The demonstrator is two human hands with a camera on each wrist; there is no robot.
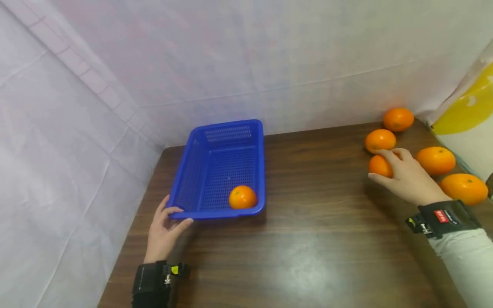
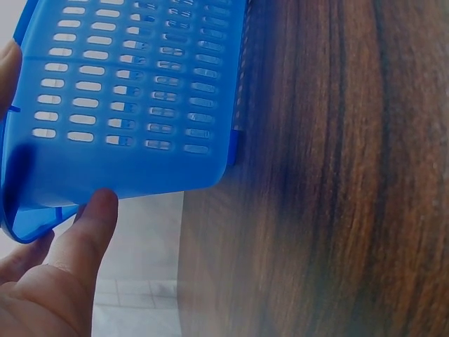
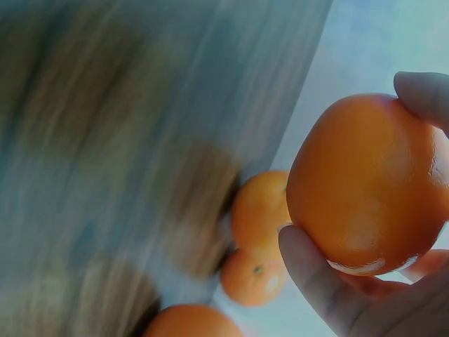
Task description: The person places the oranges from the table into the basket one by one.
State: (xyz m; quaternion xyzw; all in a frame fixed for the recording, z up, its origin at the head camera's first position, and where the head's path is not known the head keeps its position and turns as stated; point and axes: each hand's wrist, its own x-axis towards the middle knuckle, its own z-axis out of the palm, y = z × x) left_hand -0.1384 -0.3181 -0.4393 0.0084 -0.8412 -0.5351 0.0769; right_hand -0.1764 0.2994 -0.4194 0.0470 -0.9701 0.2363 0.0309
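My left hand [image 1: 163, 229] grips the near left corner of a blue plastic basket [image 1: 181, 171], thumb and fingers curled over its rim. In the left wrist view the slotted basket wall [image 2: 119, 168] shows beside the fingers [image 2: 95, 225]. One orange [image 1: 242, 197] lies inside the basket at its near right corner. On the right, my right hand [image 1: 410, 177] holds another orange [image 1: 380, 166] between thumb and fingers. The right wrist view shows this held orange [image 3: 368, 186] close up, with the other oranges [image 3: 259, 210] behind it.
Around the right hand lie several more oranges, among them a far one [image 1: 398, 119] and a near one [image 1: 464, 188]. A brown wooden table [image 1: 308, 239] carries everything. White sheeting [image 1: 269, 55] stands behind and at the left. Something yellow [image 1: 467, 105] hangs at the right edge.
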